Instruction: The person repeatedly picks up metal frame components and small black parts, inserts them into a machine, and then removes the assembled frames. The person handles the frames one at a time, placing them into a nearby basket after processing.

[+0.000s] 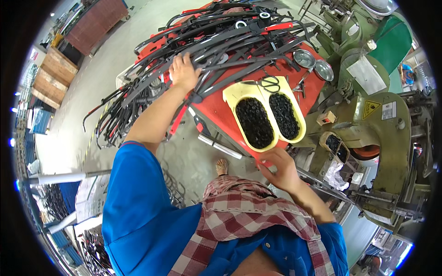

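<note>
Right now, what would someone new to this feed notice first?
Probably the big tangle of black bent metal strips heaped over the red table at top centre, with the left hand resting on it. Next, two pale yellow trays of small black rings at the table's near edge, the right hand just below them. A green press machine fills the right side.

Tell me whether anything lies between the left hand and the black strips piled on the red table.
Nothing visible does. The left hand already rests on the pile of black strips on the red table, its fingers spread over them. The right hand is apart, at the table's near edge below the two yellow trays.
</note>
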Available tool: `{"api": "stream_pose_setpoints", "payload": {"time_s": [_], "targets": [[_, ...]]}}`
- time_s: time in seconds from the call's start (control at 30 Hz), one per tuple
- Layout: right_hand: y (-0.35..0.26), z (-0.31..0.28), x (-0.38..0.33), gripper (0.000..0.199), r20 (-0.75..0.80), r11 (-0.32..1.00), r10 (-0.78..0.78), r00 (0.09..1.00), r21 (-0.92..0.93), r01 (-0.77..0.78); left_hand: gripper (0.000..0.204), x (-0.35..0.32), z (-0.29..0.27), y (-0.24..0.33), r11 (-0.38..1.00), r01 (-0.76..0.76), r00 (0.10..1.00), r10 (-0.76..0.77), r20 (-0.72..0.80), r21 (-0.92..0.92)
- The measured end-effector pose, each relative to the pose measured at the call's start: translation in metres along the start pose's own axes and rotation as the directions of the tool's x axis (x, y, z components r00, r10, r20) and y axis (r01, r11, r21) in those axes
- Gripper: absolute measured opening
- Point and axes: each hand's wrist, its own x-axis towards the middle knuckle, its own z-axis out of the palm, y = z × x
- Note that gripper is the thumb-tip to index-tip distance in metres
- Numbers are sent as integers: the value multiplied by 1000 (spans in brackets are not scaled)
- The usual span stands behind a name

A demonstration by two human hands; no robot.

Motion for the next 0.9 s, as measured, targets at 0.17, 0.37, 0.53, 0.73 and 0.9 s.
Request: {"api": "stream_pose_setpoints", "payload": {"time_s": [0.17,0.37,0.53,0.73,0.9], "targets": [[35,63,159,44,-28,823,352,936,485,-295,84,87,3,-67,996,23,988,-37,153,89],[122,131,335,75,236,29,724,649,928,-371,87,123,-27,-75,974,-76,991,50,123,214],[140,142,401,82,232,-209,818,526,972,-104,72,110,-35,-83,960,-170,985,156,79,221],[121,118,430,84,235,-286,759,607,958,-14,78,98,-51,-92,792,-536,815,576,-67,292],[109,114,433,82,248,-249,698,671,964,-98,107,127,-37,-114,1000,-13,969,12,247,5]]}}
